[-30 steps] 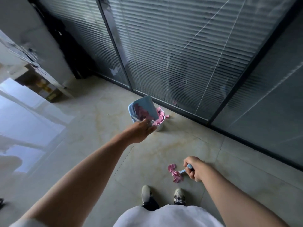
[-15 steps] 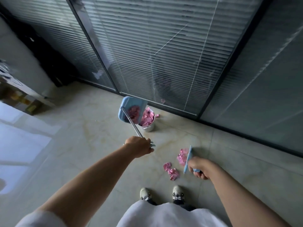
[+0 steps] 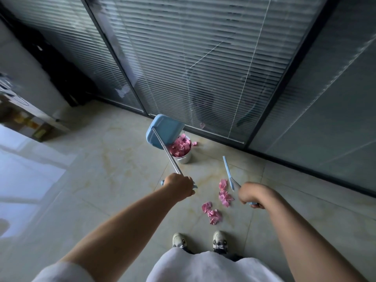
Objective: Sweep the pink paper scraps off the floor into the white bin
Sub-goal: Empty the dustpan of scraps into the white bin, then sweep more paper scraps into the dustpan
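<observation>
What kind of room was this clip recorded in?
Probably an office interior: a dark-framed glass partition wall with horizontal slatted blinds behind it, above a glossy pale marble-look tile floor. A home is possible but looks less likely.

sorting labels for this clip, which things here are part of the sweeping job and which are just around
Part of the job:
left hand
blue dustpan
right hand
blue broom
white bin
pink scraps on the floor

Just around:
glass wall with blinds
shoes
cabinet at left
</observation>
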